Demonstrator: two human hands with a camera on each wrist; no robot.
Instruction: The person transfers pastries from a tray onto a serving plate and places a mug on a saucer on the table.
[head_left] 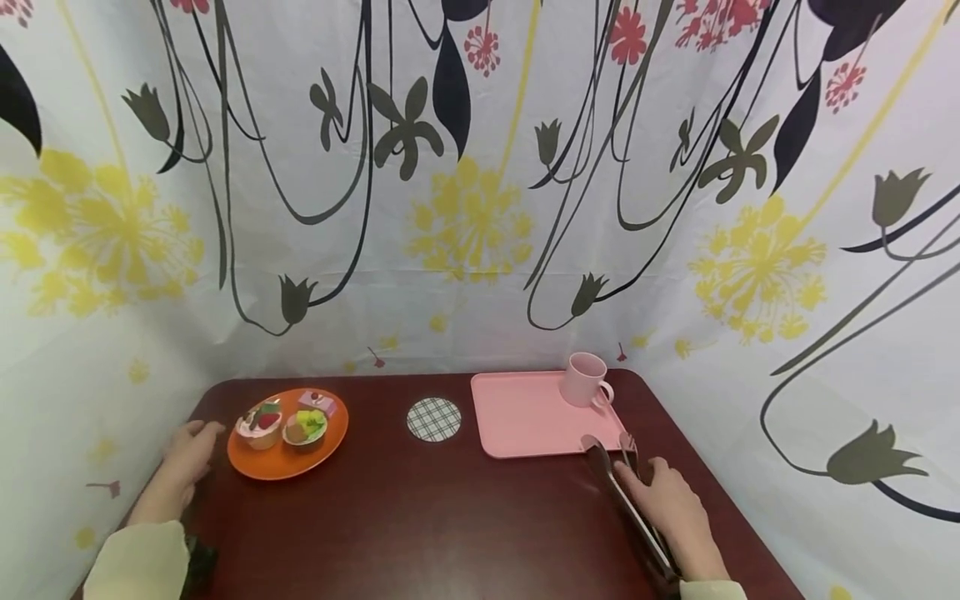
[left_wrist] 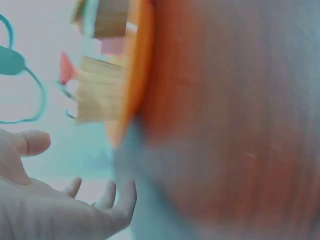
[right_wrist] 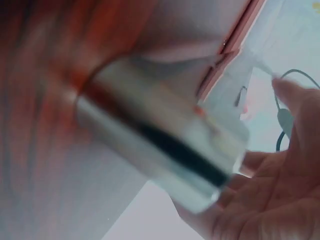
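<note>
My left hand (head_left: 189,454) hovers just left of an orange plate (head_left: 281,468), its fingers loosely bent with nothing in them. Toy cupcakes and a pink cake slice (head_left: 318,402) sit on this plate. In the left wrist view the hand (left_wrist: 70,205) spreads thumb and fingers beside the plate's rim (left_wrist: 134,70). On the right, my right hand (head_left: 667,504) is over metal tongs (head_left: 626,504), the thumb overlapping their arms. The right wrist view shows the tongs (right_wrist: 165,130) spread apart, with thumb and fingers around them; part of the fingers is hidden behind the metal.
A pink tray (head_left: 525,417) stands at the back right of the dark table (head_left: 450,517), with a pink mug (head_left: 583,379) at its far corner. The tongs' tips overlap the tray's near edge. A round checked coaster (head_left: 434,419) lies between plate and tray. Patterned cloth (head_left: 480,325) encloses the table.
</note>
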